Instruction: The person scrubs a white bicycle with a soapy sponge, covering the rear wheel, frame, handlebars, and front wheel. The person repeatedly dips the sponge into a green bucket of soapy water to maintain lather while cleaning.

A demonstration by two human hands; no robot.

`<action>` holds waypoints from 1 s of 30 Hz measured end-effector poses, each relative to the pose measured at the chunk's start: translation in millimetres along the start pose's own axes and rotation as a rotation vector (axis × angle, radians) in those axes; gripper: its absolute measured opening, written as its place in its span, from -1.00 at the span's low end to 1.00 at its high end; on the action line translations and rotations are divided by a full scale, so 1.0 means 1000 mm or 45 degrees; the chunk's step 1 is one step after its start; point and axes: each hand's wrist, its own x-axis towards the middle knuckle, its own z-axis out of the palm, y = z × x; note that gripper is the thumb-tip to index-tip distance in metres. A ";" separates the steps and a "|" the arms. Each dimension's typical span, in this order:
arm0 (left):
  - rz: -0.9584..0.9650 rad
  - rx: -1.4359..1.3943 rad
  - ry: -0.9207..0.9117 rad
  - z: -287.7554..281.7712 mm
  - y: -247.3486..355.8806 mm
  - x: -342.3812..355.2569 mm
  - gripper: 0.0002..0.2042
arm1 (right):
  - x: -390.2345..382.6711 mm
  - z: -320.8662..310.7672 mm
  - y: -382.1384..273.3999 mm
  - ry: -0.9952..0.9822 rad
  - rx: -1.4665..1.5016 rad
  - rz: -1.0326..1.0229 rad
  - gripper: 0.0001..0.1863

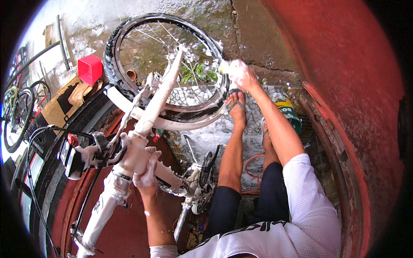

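A white bicycle frame (155, 107) coated in soap foam slants across the left half of the view. Its front wheel (112, 53) has a black tyre with suds on the rim and spokes. My left hand (148, 170), foamy too, is closed around the frame near the head of the bike. At the wheel's right side, my right hand (244, 76) is covered in lather and closed on a yellowish sponge (223, 67), which touches or nearly touches the tyre; foam hides part of it. The crank and chainring (205, 172) sit lower, beside my leg.
A red square container (90, 69) stands on cardboard (64, 103) at the left. Behind my right forearm is a green and yellow bucket (290, 115). More bicycles (26, 112) lean far left. A red wall (357, 86) curves along the right. Suds lie on the patterned floor (195, 139) by my feet.
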 end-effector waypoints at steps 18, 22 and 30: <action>-0.227 0.117 -0.042 -0.015 0.019 0.006 -0.72 | -0.017 0.017 -0.019 -0.230 0.533 -0.014 -0.41; -0.225 0.084 0.012 -0.005 0.019 0.009 -0.72 | -0.042 0.030 -0.046 0.205 0.490 0.220 -0.48; -0.181 0.094 -0.005 -0.018 -0.001 0.024 -0.69 | -0.038 0.071 0.028 0.415 0.301 0.682 -0.34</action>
